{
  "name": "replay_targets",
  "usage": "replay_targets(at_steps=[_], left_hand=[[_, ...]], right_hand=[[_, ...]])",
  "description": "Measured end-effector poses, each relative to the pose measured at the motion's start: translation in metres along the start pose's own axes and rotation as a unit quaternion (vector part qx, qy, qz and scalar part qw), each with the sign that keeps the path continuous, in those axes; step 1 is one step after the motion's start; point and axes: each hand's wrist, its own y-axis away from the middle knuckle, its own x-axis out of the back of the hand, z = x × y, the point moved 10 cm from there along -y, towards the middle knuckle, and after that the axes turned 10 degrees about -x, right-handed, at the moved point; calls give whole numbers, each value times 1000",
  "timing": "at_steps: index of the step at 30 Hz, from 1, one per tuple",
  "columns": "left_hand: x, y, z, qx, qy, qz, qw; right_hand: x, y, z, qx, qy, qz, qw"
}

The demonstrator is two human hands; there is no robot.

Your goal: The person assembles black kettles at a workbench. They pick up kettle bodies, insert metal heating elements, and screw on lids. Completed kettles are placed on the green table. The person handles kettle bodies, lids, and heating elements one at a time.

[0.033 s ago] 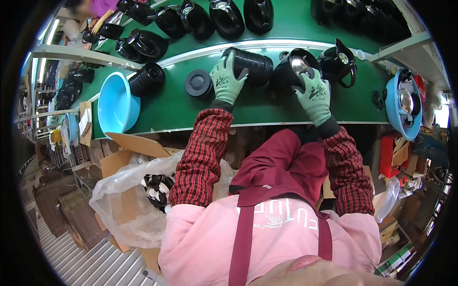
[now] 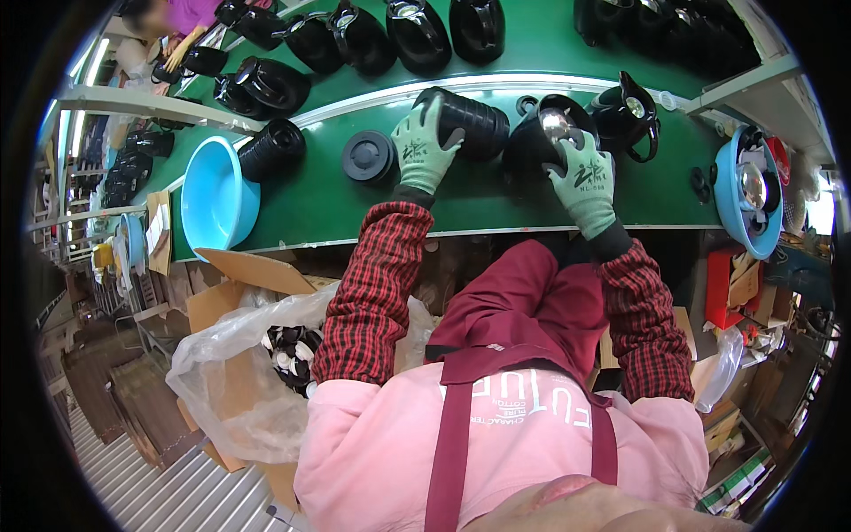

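L hand (image 2: 423, 152) is clasping black ribbed stack (image 2: 476, 129) on green bench (image 2: 306, 202); R hand (image 2: 583, 182) is resting on black pot (image 2: 525, 152) beside it, can't tell grip. Steadying both gently is prob wisest.

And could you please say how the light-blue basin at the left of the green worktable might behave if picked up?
The light-blue basin looks like thin-walled plastic, so it is probably light for its size. Its smooth sides may feel slippery. The thin rim suggests it could flex if squeezed.
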Motion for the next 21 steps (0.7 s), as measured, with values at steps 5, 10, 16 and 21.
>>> replay_targets(at_steps=[5, 10, 16, 21], left_hand=[[-13, -12, 81, -193, -5, -76, 978], [-22, 11, 127, -244, 42, -95, 964], [-39, 17, 39, 153, 44, -34, 987], [-81, 19, 6, 217, 369, -90, 899]], right_hand=[[27, 38, 11, -46, 18, -43, 998], [55, 81, 32, -73, -86, -26, 993], [67, 107, 41, -63, -120, 15, 991], [61, 115, 39, -85, -197, -24, 976]])
